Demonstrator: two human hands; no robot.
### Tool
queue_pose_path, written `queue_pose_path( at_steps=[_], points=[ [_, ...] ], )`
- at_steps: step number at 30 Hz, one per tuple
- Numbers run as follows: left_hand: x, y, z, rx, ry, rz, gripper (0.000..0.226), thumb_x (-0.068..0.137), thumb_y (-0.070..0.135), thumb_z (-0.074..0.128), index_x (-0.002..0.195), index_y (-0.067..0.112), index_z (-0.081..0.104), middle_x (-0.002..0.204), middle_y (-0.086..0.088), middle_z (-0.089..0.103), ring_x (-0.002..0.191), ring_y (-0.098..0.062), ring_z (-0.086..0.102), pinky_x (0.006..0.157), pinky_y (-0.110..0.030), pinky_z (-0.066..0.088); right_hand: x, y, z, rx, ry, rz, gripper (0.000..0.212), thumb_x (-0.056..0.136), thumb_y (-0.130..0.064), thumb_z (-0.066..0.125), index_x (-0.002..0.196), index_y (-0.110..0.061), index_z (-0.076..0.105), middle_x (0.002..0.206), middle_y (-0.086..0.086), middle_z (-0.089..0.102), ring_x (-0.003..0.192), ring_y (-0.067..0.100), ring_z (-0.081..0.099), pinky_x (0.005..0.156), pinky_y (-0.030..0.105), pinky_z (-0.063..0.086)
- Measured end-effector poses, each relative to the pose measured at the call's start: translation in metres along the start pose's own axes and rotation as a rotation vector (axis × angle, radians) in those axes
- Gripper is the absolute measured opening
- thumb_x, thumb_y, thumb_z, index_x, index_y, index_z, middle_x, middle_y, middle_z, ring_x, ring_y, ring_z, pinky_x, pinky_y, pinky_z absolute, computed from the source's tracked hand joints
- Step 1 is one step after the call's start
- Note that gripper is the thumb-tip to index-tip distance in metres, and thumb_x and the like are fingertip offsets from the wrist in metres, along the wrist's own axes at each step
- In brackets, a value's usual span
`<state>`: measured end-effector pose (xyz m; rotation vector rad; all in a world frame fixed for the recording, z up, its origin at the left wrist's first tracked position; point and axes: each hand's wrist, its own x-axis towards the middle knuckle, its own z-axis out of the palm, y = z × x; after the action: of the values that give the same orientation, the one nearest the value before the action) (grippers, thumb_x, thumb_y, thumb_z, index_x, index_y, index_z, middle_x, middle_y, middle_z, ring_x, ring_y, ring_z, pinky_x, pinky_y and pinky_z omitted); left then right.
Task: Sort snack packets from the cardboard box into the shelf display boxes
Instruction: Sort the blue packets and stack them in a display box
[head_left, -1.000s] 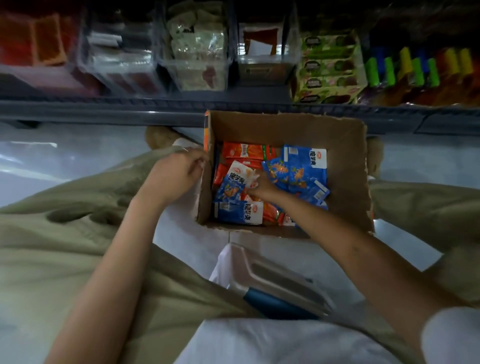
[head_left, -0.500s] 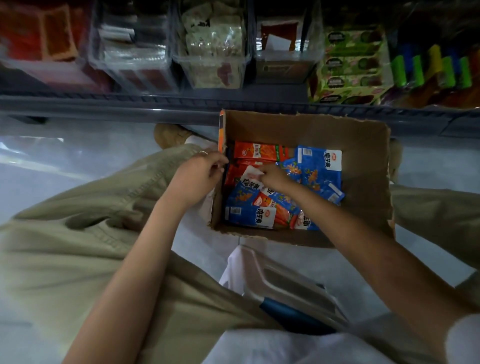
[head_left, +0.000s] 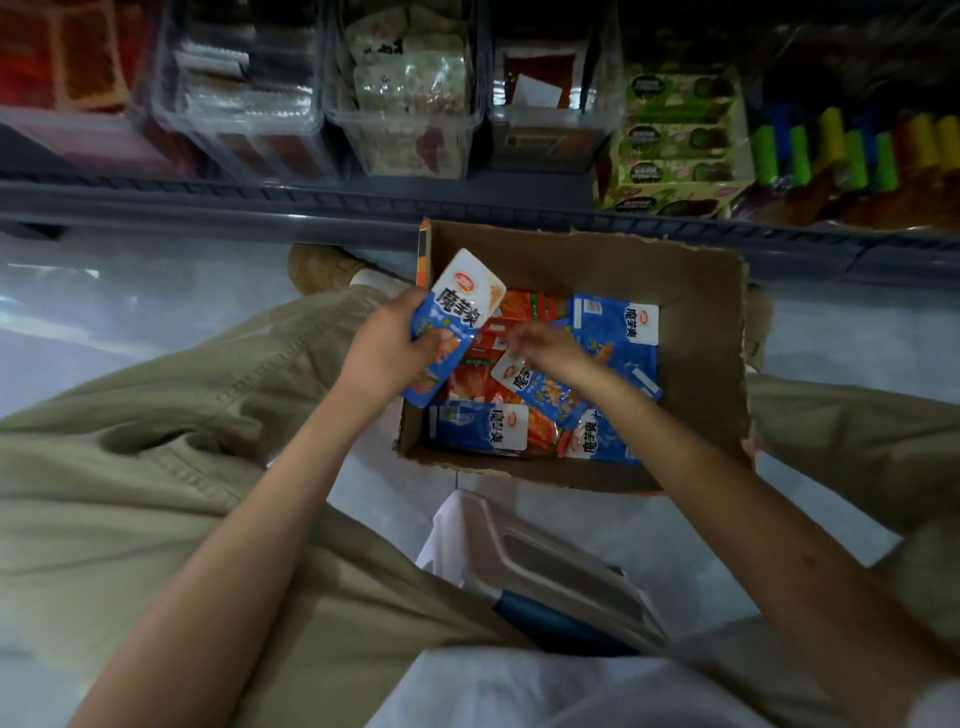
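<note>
A brown cardboard box (head_left: 701, 332) sits on the floor between my knees, holding several blue and orange snack packets. My left hand (head_left: 387, 345) grips a blue and white packet (head_left: 457, 312) upright over the box's left wall. My right hand (head_left: 545, 345) is inside the box, blurred, its fingers on another blue packet (head_left: 540, 387); whether it pinches the packet is unclear. More blue packets (head_left: 483, 428) lie along the box's near side and at its far right (head_left: 618, 332). Clear display boxes (head_left: 410, 140) stand on the shelf above.
A grey shelf edge (head_left: 311, 200) runs across just beyond the box. Green cartons (head_left: 675, 145) and coloured tubes (head_left: 852, 150) fill the shelf's right side, red packs (head_left: 62, 67) the left. A plastic stool (head_left: 530, 566) is under me. My khaki-clad legs flank the box.
My left hand left the box's left wall and now holds a blue packet raised above it. My right hand shifted slightly within the box onto another packet.
</note>
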<state>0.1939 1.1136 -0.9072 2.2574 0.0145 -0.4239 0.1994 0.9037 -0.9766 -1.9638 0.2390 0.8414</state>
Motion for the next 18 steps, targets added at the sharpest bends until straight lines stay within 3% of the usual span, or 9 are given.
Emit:
queue_pose_path(
  at_steps=[2, 3, 5, 8, 11, 16, 18],
  points=[
    [0.003, -0.004, -0.004, -0.073, 0.064, -0.052, 0.027, 0.088, 0.014, 0.065, 0.111, 0.003, 0.057, 0.103, -0.008, 0.066, 0.088, -0.02, 0.063, 0.072, -0.034, 0.052, 0.011, 0.035, 0.013, -0.348, -0.217, 0.091, 0.04, 0.095, -0.011, 0.053, 0.134, -0.011, 0.049, 0.135, 0.009, 0.051, 0.117, 0.021, 0.051, 0.093, 0.031, 0.045],
    [0.004, -0.006, -0.006, -0.102, 0.085, -0.071, 0.027, 0.088, 0.013, 0.066, 0.11, 0.002, 0.057, 0.103, -0.01, 0.067, 0.089, -0.022, 0.065, 0.073, -0.036, 0.054, 0.013, 0.049, 0.022, -0.478, -0.291, 0.116, 0.049, 0.093, -0.012, 0.056, 0.14, -0.012, 0.041, 0.144, 0.009, 0.041, 0.127, 0.024, 0.044, 0.1, 0.032, 0.04],
    [0.007, -0.012, -0.009, -0.117, 0.112, -0.091, 0.028, 0.088, 0.014, 0.066, 0.112, 0.002, 0.058, 0.105, -0.011, 0.068, 0.091, -0.024, 0.066, 0.076, -0.042, 0.056, 0.014, 0.065, 0.039, -0.604, -0.272, 0.116, 0.061, 0.089, -0.013, 0.063, 0.143, -0.012, 0.035, 0.148, 0.009, 0.032, 0.134, 0.026, 0.036, 0.105, 0.033, 0.035],
    [0.009, -0.018, -0.011, -0.099, 0.13, -0.098, 0.028, 0.088, 0.016, 0.066, 0.113, 0.004, 0.059, 0.106, -0.011, 0.069, 0.093, -0.024, 0.066, 0.079, -0.046, 0.055, 0.015, 0.071, 0.058, -0.521, -0.102, 0.135, 0.057, 0.084, -0.007, 0.065, 0.135, -0.014, 0.042, 0.14, 0.009, 0.04, 0.125, 0.027, 0.045, 0.095, 0.032, 0.042],
    [0.008, -0.018, -0.011, -0.113, 0.139, -0.121, 0.024, 0.088, 0.015, 0.065, 0.109, 0.005, 0.059, 0.105, -0.009, 0.069, 0.093, -0.023, 0.067, 0.078, -0.046, 0.055, 0.017, 0.066, 0.065, -0.569, -0.172, 0.127, 0.042, 0.089, -0.015, 0.062, 0.129, -0.012, 0.05, 0.131, 0.009, 0.053, 0.116, 0.027, 0.052, 0.085, 0.031, 0.044],
    [0.008, -0.013, -0.01, -0.179, 0.129, -0.176, 0.018, 0.09, 0.016, 0.06, 0.107, 0.01, 0.057, 0.106, -0.006, 0.068, 0.093, -0.02, 0.066, 0.081, -0.044, 0.055, 0.014, 0.049, 0.046, -0.656, -0.226, 0.019, 0.042, 0.096, -0.018, 0.049, 0.137, -0.017, 0.045, 0.138, 0.012, 0.05, 0.121, 0.028, 0.05, 0.095, 0.035, 0.045],
    [0.007, -0.01, -0.01, -0.222, 0.11, -0.199, 0.016, 0.091, 0.016, 0.06, 0.106, 0.012, 0.056, 0.106, -0.004, 0.067, 0.095, -0.02, 0.066, 0.084, -0.044, 0.054, 0.002, 0.03, 0.028, -0.584, -0.189, -0.053, 0.045, 0.094, -0.012, 0.05, 0.137, -0.023, 0.04, 0.126, 0.011, 0.057, 0.106, 0.024, 0.06, 0.083, 0.036, 0.052]
  ],
)
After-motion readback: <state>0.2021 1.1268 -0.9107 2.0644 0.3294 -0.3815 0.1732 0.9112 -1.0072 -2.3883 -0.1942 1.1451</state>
